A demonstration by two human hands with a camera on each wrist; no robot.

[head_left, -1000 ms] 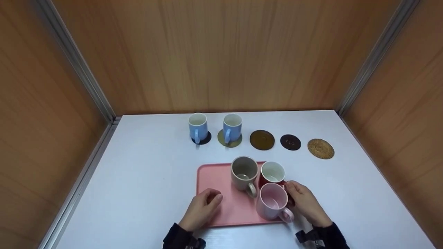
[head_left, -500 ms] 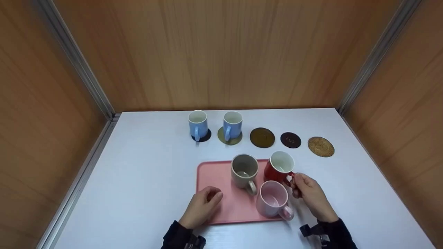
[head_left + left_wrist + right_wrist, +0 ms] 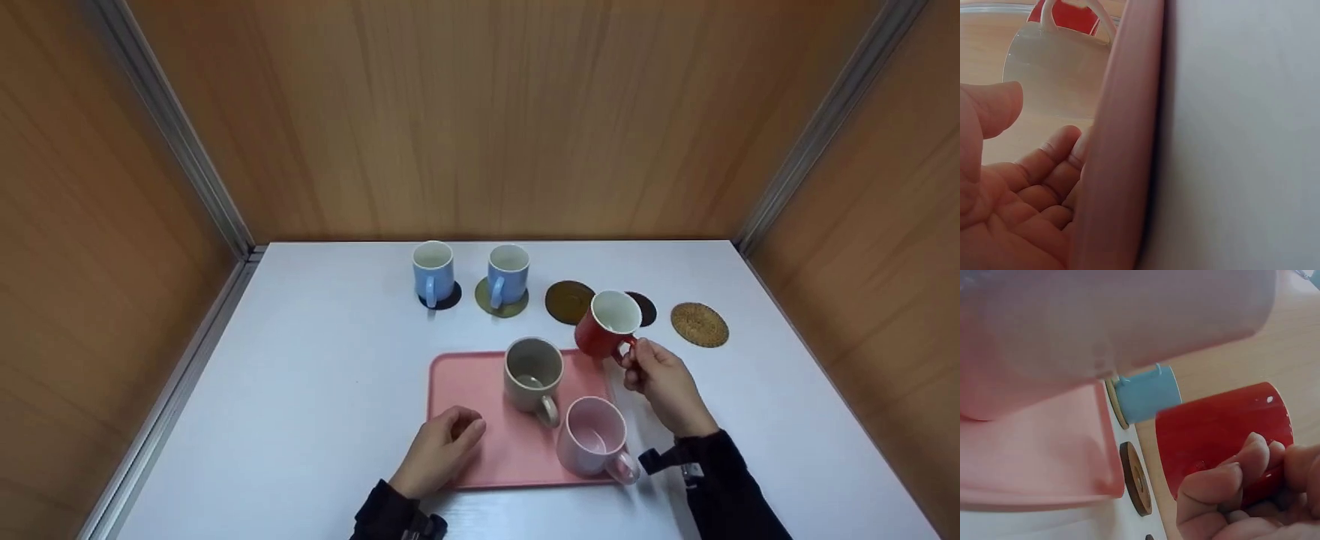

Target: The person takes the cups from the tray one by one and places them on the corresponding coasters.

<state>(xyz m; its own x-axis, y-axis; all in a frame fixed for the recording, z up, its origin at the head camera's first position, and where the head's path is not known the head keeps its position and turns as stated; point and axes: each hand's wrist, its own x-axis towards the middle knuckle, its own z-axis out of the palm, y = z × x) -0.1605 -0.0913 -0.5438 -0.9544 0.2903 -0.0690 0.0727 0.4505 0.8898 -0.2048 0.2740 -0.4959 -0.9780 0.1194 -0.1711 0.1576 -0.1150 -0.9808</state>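
A red mug [image 3: 598, 335] with a white inside hangs above the far right corner of the pink tray [image 3: 480, 472]; its handle is pinched by my right hand [image 3: 667, 386]. In the right wrist view the red mug [image 3: 1213, 433] is clear of the tray, with fingers curled at its handle. My left hand [image 3: 440, 450] lies at the tray's near left part, fingers loosely curled, holding nothing. On the tray stand a grey-beige mug [image 3: 525, 386] and, nearer the front right, a pink mug [image 3: 585, 450].
Two light blue mugs stand at the back, the left one [image 3: 433, 274] on a black coaster, the right one [image 3: 508, 276] on an olive coaster. Rightward lie a brown coaster [image 3: 564, 301], a dark coaster [image 3: 645, 309] partly behind the red mug, and a woven coaster [image 3: 700, 325].
My right hand has lifted the red mug from between the other mugs and carried it away from me, toward the coasters. The left hand has stayed in place.
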